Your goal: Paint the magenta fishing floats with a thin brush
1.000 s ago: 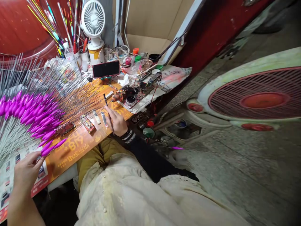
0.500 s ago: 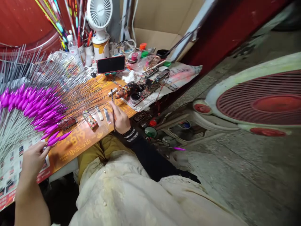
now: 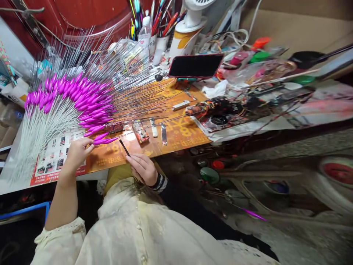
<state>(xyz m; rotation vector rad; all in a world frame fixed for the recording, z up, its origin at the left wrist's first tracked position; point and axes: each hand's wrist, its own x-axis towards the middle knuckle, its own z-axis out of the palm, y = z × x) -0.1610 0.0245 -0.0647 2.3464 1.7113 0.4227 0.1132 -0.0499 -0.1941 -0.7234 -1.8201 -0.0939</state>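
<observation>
A wide fan of magenta fishing floats (image 3: 92, 97) with long thin stems covers the left of the table. At the fan's near end, my left hand (image 3: 78, 151) is closed, thumb and fingers pinching the pale stem end of a magenta float (image 3: 104, 141). Just right of it, by the table's front edge, my right hand (image 3: 143, 168) grips a thin dark paintbrush (image 3: 124, 146). The brush points up and left, its end apart from the floats. Beyond it lie a paint-stained block (image 3: 140, 131) and two small flat strips, one being a pale strip (image 3: 153, 127).
A phone (image 3: 195, 66) stands propped at the back, before a white fan (image 3: 193, 16). Paint-crusted pots and tools (image 3: 220, 108) crowd the table's right side. Beside a clear bottle (image 3: 145, 31) stand cups of pens and brushes. A lone magenta float (image 3: 254, 214) sticks out below, at right.
My view has swung left. My right hand has moved left with the paintbrush, from beside the flat strips toward the floats, and the brush now tilts left. My left hand keeps its pinch.
</observation>
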